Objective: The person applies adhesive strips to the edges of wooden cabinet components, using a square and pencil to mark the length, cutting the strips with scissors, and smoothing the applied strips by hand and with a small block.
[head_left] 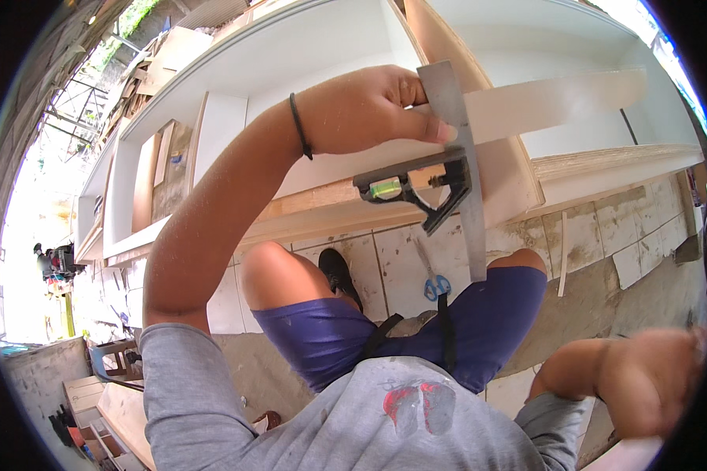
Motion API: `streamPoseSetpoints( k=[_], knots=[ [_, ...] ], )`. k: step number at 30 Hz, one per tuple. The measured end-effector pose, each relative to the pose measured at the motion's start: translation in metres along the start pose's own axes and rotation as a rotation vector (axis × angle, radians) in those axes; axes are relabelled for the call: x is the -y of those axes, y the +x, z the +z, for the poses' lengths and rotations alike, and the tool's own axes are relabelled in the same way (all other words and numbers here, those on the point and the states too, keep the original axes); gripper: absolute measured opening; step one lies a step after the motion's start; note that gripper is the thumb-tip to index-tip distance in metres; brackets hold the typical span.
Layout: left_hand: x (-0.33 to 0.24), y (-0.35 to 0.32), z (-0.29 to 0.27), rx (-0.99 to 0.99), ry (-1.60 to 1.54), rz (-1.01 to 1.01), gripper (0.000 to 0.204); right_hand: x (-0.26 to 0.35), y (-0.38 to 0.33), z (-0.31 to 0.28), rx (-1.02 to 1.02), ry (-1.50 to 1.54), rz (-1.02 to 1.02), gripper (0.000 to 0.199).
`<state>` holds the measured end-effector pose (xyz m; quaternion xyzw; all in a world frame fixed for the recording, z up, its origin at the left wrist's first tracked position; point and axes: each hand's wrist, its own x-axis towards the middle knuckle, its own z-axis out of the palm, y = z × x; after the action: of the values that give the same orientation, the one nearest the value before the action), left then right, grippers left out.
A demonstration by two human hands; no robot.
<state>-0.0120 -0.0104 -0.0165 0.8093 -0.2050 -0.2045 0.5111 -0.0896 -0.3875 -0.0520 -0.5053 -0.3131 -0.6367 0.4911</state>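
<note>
My left hand (377, 110) reaches across the cabinet frame, its fingers closed round the upper part of a combination square (470, 157). The thumb presses on the steel blade. The square's black head, with a green level vial, sits below that hand. A thin pale strip (562, 102) runs rightward from behind the blade over the cabinet's plywood divider (509, 177). At the lower right my right hand (652, 385) is raised beside my body, away from the cabinet. Motion blur and the picture's rim obscure its fingers.
A large white-lined wooden cabinet (314, 59) spans the far side. Blue-handled scissors (436, 287) are between my knees, above the tiled floor (369, 259). Wood scraps (169, 59) are piled at the far left. A blue chair (114, 361) and a box of tools (102, 443) stand lower left.
</note>
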Motion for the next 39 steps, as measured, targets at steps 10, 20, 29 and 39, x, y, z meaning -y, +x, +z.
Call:
streamPoseSetpoints(
  k=[10, 20, 29, 39],
  knots=[
    [0.003, 0.008, -0.001, -0.008, 0.163, -0.014, 0.028, 0.038, -0.154, 0.050, 0.784, 0.485, 1.691, 0.019],
    [0.010, 0.012, 0.015, -0.228, 0.614, -0.002, 0.046, 0.001, -0.198, -0.130, -0.025, -0.562, 1.476, 0.027],
    [0.036, 0.009, 0.037, -0.510, 0.700, -0.056, 0.045, 0.041, -0.444, -0.244, 1.033, -1.083, 1.774, 0.037],
    [0.041, 0.019, 0.043, -0.694, 0.885, 0.148, 0.053, 0.024, -0.557, -0.207, 1.022, -0.877, 1.070, 0.023]
  ],
)
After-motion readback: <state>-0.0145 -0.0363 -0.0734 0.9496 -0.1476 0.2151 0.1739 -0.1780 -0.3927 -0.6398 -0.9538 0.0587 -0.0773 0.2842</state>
